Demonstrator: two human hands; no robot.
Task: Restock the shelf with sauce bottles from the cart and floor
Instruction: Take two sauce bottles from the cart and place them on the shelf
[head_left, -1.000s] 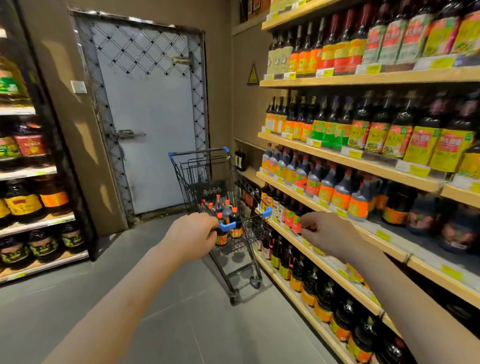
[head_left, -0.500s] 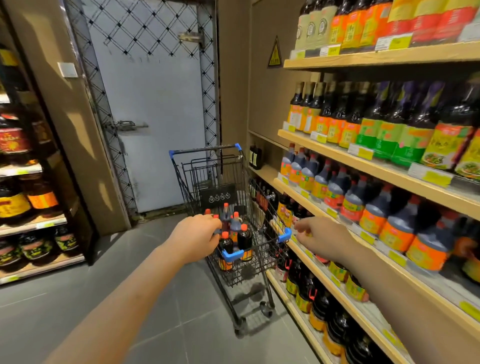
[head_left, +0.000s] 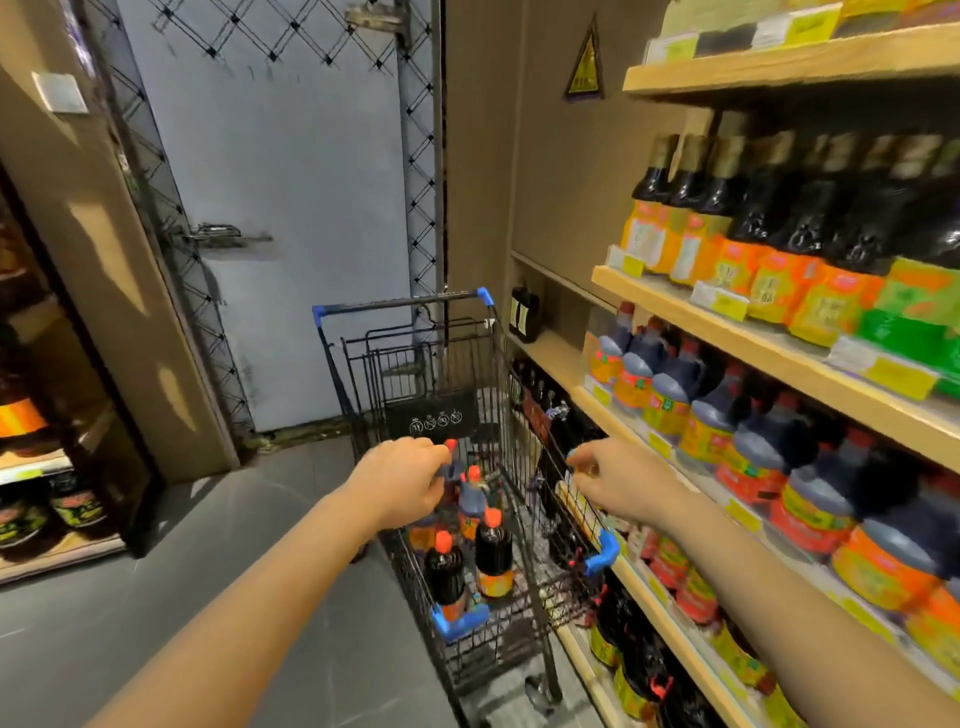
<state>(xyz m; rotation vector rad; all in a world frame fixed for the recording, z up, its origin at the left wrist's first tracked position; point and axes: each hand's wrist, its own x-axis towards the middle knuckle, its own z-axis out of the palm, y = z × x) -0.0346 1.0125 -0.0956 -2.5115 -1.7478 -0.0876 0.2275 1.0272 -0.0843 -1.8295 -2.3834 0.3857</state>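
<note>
Head view, the only one: the left hand (head_left: 402, 486) is down in the cart (head_left: 519, 587), fingers curled round the neck of a bottle (head_left: 451, 467) with a red cap, probably because the neck is the easiest bit to grab in that tight cluster. The right hand (head_left: 618, 480) hovers by the cart's right rim, fingers loosely bent, holding nothing I can see, likely ready for the shelf (head_left: 737, 525). The bottle stands upright in the basket, long axis vertical, cap up.

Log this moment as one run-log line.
phase: picking from cart | left hand: gripping red-capped bottle in basket | right hand: over cart's right rim, grip unclear | shelf: right, stocked
</note>
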